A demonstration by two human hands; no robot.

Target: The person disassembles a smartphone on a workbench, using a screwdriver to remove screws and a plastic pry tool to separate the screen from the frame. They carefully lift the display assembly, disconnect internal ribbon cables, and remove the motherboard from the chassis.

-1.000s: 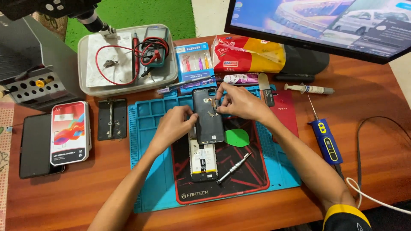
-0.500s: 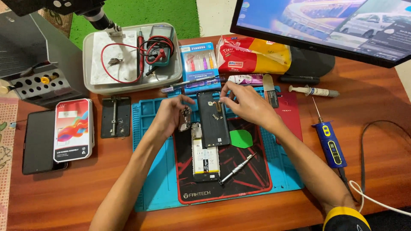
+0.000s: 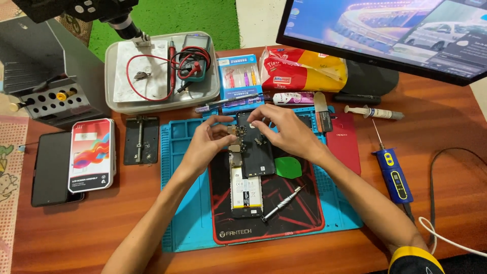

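1. Fingers of the left hand pinch the left edge of a dark phone panel near its top, the thumb and forefinger closed on a small part there.
2. Fingertips of the right hand curl down onto the panel's top end from the right, touching it; whether they grip it or only press cannot be told.
3. So the panel lies between the two hands, its upper end under the fingers, its lower end free and tilted slightly to the right.
4. Below and partly under the panel lies the opened phone, its white battery showing, on a black mat.
5. Just right of the phone's lower end lies a silver screwdriver, slanted.
6. A green pick lies beside the right wrist, on the mat.
7. The black mat rests on a blue mat, which lies on the wooden table.
8. A red phone back lies at the blue mat's right edge, and a blue tool lies further right.
9. Left of the blue mat stand a metal holder and a white box.
10. Behind the hands are a tray with a meter and a tissue pack.
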